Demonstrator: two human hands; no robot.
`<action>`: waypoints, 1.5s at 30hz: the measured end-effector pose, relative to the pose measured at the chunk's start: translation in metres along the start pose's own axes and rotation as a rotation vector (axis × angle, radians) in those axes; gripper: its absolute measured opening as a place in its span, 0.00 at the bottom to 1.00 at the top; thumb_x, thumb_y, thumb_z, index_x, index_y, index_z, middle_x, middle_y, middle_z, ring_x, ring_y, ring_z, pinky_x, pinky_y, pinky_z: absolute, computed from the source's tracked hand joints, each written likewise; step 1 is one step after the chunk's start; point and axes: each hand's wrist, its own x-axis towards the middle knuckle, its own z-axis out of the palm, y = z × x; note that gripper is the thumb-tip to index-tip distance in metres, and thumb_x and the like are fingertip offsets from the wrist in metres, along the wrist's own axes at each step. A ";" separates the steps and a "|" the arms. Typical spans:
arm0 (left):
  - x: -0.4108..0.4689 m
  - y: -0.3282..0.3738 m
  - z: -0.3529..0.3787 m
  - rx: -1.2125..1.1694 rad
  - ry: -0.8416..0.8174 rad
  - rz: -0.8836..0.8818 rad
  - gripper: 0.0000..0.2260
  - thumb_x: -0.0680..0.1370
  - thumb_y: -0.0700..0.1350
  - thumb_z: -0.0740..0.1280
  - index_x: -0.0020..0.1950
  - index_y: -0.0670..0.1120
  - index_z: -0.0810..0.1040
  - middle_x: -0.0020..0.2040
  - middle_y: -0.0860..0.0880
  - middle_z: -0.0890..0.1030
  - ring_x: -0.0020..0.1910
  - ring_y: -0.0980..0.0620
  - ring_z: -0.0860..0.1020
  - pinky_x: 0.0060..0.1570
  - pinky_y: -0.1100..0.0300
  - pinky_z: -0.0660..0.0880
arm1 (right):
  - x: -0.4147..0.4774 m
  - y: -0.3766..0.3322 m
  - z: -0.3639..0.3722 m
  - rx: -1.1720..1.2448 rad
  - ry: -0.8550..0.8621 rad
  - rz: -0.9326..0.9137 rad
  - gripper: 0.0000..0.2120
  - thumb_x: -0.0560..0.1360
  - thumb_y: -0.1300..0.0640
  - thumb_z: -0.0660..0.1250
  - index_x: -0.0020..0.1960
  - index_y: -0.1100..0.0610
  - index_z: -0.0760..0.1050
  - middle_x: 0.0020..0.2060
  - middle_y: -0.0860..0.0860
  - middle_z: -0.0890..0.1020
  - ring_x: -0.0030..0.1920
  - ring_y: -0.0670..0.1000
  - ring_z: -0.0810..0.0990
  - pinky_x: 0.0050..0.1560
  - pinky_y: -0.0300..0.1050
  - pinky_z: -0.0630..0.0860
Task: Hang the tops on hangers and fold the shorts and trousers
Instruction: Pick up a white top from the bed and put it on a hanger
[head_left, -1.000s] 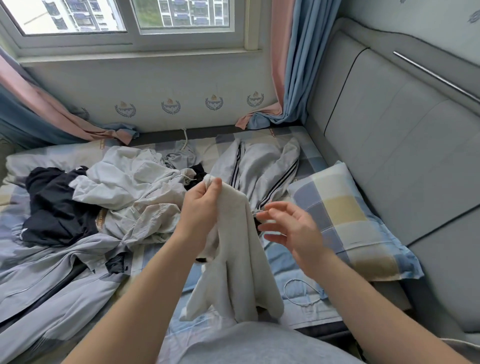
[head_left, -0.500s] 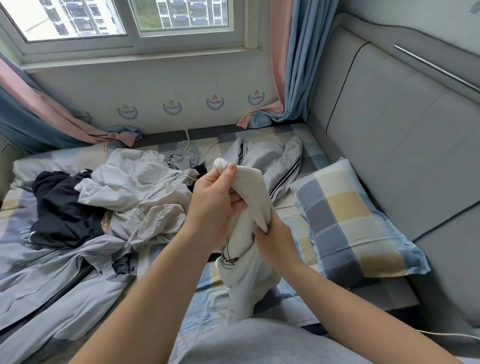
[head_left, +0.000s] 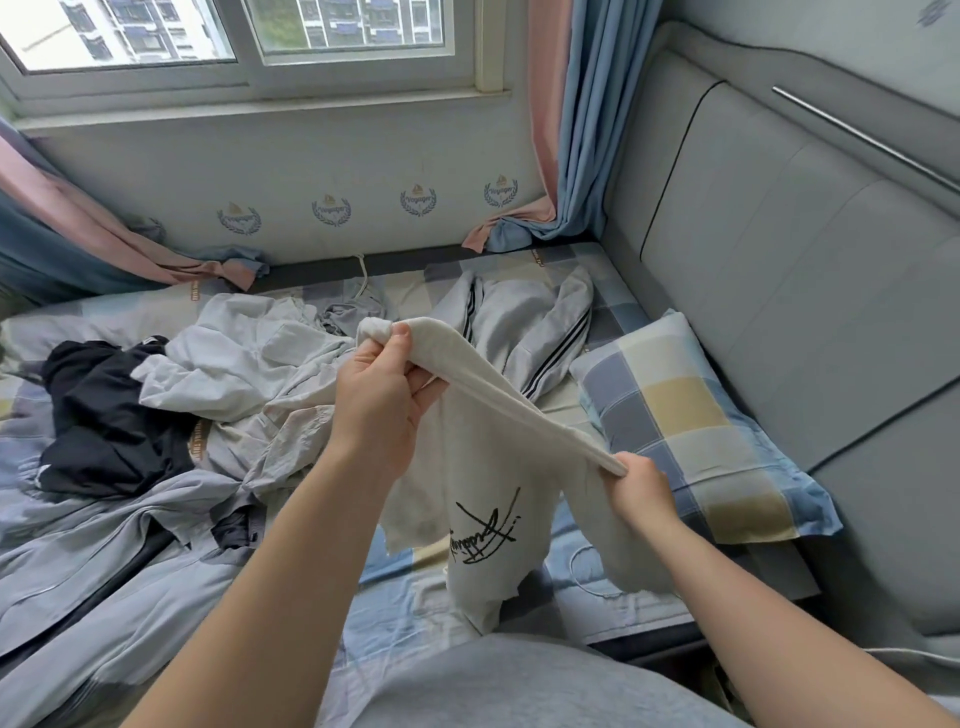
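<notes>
While both hands' grips pinch it, soft cream knit top hangs rumpled.

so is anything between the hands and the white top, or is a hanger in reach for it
Nothing is between them: the left hand and right hand both already grip the white top. No hanger is visible anywhere in view.

The white top hides part of the bed under both hands, and the grey jacket left of them runs off the picture's edge.
</notes>
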 end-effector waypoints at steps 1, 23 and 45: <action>0.003 -0.001 -0.002 0.043 -0.001 0.004 0.09 0.85 0.44 0.61 0.54 0.44 0.80 0.51 0.45 0.85 0.52 0.48 0.85 0.51 0.51 0.82 | 0.001 0.000 -0.007 0.006 0.005 -0.009 0.13 0.80 0.55 0.62 0.37 0.55 0.74 0.33 0.53 0.76 0.41 0.60 0.75 0.39 0.50 0.70; -0.011 -0.128 -0.045 1.063 -0.595 0.029 0.19 0.71 0.50 0.76 0.59 0.54 0.77 0.52 0.57 0.83 0.53 0.55 0.80 0.54 0.49 0.78 | -0.047 -0.101 -0.076 0.961 -0.445 -0.157 0.15 0.81 0.52 0.66 0.52 0.63 0.82 0.41 0.58 0.85 0.39 0.54 0.85 0.36 0.45 0.81; 0.005 -0.039 -0.006 0.328 0.042 0.020 0.11 0.84 0.43 0.60 0.47 0.42 0.79 0.41 0.40 0.79 0.40 0.45 0.78 0.38 0.55 0.76 | -0.063 -0.073 -0.037 0.621 -0.474 -0.300 0.10 0.78 0.56 0.71 0.58 0.55 0.77 0.50 0.51 0.86 0.49 0.49 0.84 0.48 0.41 0.79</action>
